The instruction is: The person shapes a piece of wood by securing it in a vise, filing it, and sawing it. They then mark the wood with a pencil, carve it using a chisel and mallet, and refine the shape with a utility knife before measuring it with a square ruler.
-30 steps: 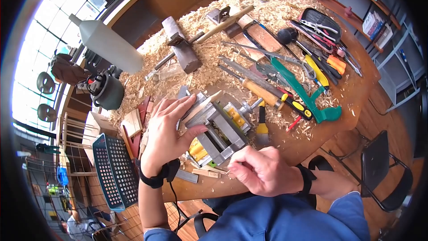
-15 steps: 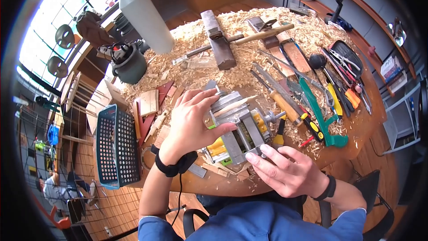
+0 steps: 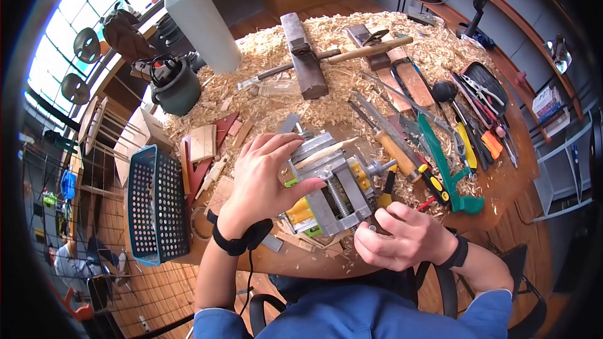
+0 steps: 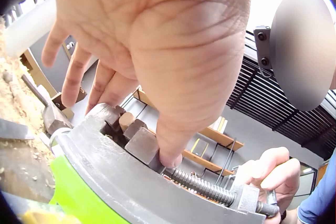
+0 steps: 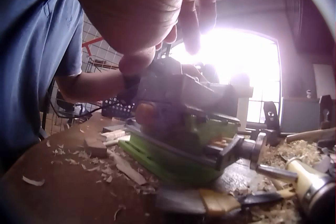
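Note:
A grey metal bench vise (image 3: 359, 194) with yellow and green parts sits near the front of the table. Between its jaws lies a pale wooden stick (image 3: 326, 153) with a pointed end. My left hand (image 3: 267, 176) rests over the vise's left side, fingers extended. Its thumb touches the sliding jaw block beside the threaded screw (image 4: 205, 186), as the left wrist view shows. At the screw's near end, my right hand (image 3: 405, 238) curls its fingers around the small handle bar (image 4: 271, 198), mostly hidden by the fingers.
A brush (image 3: 385, 196) lies right of the vise, near a wooden-handled file (image 3: 397, 152) and a green saw (image 3: 440, 166). Wood planes (image 3: 306, 66) stand among shavings behind. A perforated basket (image 3: 143, 207) and wood scraps (image 3: 203, 143) are left.
My right hand has gone from loosely closed beside the vise, through extended fingers at its front end, to curled around the handle. My left hand stays on the vise. The head view has shifted.

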Demonstrator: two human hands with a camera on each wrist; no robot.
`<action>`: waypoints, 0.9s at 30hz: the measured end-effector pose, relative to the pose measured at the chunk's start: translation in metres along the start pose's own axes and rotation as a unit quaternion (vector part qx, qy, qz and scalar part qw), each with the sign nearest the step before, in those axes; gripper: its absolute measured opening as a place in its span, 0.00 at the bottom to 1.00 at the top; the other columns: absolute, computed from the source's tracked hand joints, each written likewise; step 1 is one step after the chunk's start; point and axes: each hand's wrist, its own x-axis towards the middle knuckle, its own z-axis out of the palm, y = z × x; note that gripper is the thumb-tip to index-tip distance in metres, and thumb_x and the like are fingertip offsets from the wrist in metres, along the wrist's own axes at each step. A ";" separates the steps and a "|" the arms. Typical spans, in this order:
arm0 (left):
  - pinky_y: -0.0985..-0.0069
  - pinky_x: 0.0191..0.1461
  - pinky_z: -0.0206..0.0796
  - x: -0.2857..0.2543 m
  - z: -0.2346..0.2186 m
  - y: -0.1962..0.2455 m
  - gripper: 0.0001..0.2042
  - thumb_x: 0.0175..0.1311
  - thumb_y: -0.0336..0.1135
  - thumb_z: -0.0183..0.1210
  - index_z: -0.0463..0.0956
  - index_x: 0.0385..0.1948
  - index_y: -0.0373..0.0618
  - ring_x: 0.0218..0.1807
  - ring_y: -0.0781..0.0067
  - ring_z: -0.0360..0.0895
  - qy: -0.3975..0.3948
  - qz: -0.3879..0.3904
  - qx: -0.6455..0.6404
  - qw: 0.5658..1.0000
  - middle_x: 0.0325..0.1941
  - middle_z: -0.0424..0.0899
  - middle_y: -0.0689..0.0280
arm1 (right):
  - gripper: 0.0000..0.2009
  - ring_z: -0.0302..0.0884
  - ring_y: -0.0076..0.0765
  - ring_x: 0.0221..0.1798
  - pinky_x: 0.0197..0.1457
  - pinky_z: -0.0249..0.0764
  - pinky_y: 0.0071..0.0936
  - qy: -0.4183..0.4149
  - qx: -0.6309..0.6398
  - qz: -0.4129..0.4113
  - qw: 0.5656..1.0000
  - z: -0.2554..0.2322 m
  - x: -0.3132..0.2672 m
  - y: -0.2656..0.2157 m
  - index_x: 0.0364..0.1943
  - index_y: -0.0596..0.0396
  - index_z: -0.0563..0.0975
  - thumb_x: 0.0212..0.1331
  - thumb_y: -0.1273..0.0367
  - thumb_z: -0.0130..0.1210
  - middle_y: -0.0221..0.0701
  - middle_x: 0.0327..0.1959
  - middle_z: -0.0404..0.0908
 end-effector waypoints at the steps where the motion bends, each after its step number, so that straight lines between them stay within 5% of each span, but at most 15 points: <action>1: 0.57 0.68 0.71 0.000 0.001 -0.001 0.33 0.53 0.52 0.79 0.84 0.53 0.33 0.61 0.49 0.82 0.000 0.002 -0.002 1.000 0.59 0.87 0.55 | 0.06 0.79 0.27 0.40 0.52 0.74 0.30 0.013 -0.008 -0.006 1.000 0.003 -0.003 -0.001 0.44 0.45 0.82 0.66 0.67 0.59 0.21 0.50 0.81; 2: 0.57 0.67 0.70 0.000 0.002 -0.001 0.34 0.54 0.55 0.78 0.85 0.53 0.33 0.61 0.50 0.82 0.002 0.001 -0.002 1.000 0.59 0.87 0.55 | 0.06 0.73 0.24 0.30 0.46 0.74 0.28 0.032 0.001 0.009 0.999 0.005 -0.005 -0.005 0.44 0.46 0.81 0.66 0.69 0.58 0.20 0.49 0.81; 5: 0.56 0.67 0.70 -0.001 0.002 -0.001 0.36 0.54 0.57 0.77 0.85 0.54 0.32 0.60 0.51 0.81 -0.001 -0.002 -0.004 1.000 0.59 0.87 0.55 | 0.08 0.70 0.22 0.26 0.41 0.74 0.26 0.021 -0.034 0.013 0.999 0.000 -0.009 -0.008 0.46 0.47 0.82 0.65 0.70 0.59 0.21 0.47 0.80; 8: 0.56 0.69 0.69 0.000 0.000 0.002 0.35 0.55 0.56 0.77 0.84 0.54 0.32 0.62 0.49 0.81 -0.006 -0.005 -0.003 1.000 0.60 0.87 0.54 | 0.13 0.67 0.22 0.24 0.33 0.70 0.25 0.051 -0.016 0.039 0.998 0.007 -0.017 -0.014 0.49 0.49 0.82 0.61 0.69 0.65 0.24 0.43 0.78; 17: 0.57 0.69 0.69 -0.002 -0.002 0.002 0.34 0.54 0.52 0.79 0.83 0.55 0.31 0.63 0.48 0.81 -0.014 -0.012 -0.010 1.000 0.62 0.86 0.52 | 0.20 0.71 0.23 0.25 0.28 0.71 0.23 0.105 0.055 0.083 0.989 0.029 -0.032 -0.019 0.52 0.55 0.81 0.58 0.66 0.74 0.28 0.43 0.79; 20: 0.56 0.69 0.70 0.001 -0.002 0.003 0.34 0.51 0.49 0.80 0.84 0.55 0.32 0.63 0.46 0.81 -0.020 -0.020 -0.009 1.000 0.62 0.86 0.51 | 0.14 0.71 0.20 0.23 0.28 0.68 0.22 0.123 0.040 0.113 0.985 0.029 -0.029 -0.027 0.49 0.54 0.82 0.58 0.70 0.65 0.30 0.50 0.81; 24: 0.53 0.71 0.67 0.005 -0.003 0.008 0.37 0.48 0.54 0.80 0.84 0.54 0.31 0.64 0.45 0.80 -0.033 -0.029 -0.009 0.999 0.62 0.86 0.52 | 0.21 0.74 0.23 0.25 0.33 0.77 0.23 0.085 0.092 0.143 0.982 0.009 -0.025 -0.033 0.60 0.55 0.80 0.62 0.69 0.64 0.31 0.59 0.82; 27: 0.51 0.74 0.64 -0.005 -0.004 0.007 0.39 0.52 0.51 0.79 0.80 0.60 0.30 0.68 0.43 0.78 -0.017 -0.012 0.031 0.999 0.67 0.83 0.48 | 0.23 0.78 0.24 0.27 0.30 0.78 0.24 0.187 0.127 0.200 0.953 -0.001 -0.033 -0.043 0.61 0.53 0.80 0.63 0.65 0.70 0.37 0.64 0.83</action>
